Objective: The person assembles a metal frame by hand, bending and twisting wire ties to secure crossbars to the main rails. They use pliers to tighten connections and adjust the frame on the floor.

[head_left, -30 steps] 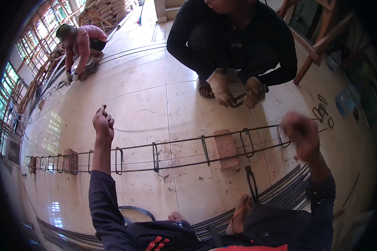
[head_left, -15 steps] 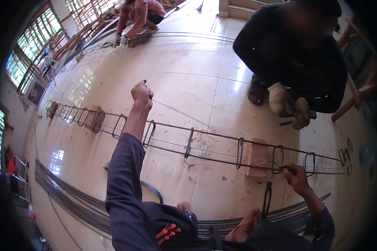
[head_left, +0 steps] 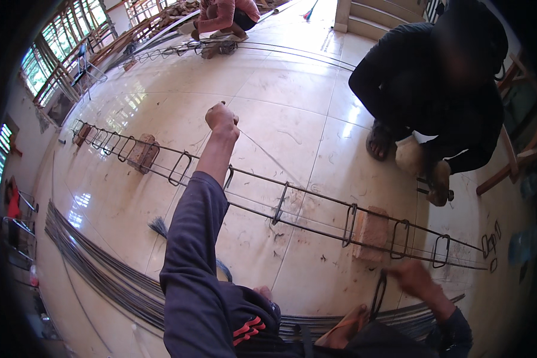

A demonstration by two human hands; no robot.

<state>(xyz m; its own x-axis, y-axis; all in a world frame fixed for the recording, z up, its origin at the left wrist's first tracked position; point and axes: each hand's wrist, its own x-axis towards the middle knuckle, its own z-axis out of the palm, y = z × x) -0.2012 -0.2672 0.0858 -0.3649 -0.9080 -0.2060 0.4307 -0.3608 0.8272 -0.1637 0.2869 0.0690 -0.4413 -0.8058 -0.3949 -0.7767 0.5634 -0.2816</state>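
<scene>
My left hand (head_left: pixel 222 119) is stretched out beyond the long rebar cage (head_left: pixel 316 194), its fingers closed in a fist. A small dark end shows at the top of the fist, but what it belongs to is hidden. A thin pale line runs across the floor from near that hand; I cannot tell whether it is wire. My right hand (head_left: pixel 416 280), smeared by motion, is on the near side of the cage. Its fingertips are at the upper end of dark pincers (head_left: pixel 378 296), and their grip is unclear. The cage has rectangular stirrups (head_left: pixel 281 203) along its bars.
Bricks (head_left: pixel 373 234) and blocks (head_left: pixel 143 154) prop the cage. Bundled steel rods (head_left: pixel 101 268) lie near my feet. Loose stirrups (head_left: pixel 490 243) lie at the right. A gloved co-worker (head_left: pixel 423 89) squats opposite; another person (head_left: pixel 224 18) crouches far off by more rods.
My right hand has left the cage bar and come down toward me, to the pincers. My left fist stays beyond the cage. The whole view has shifted slightly.
</scene>
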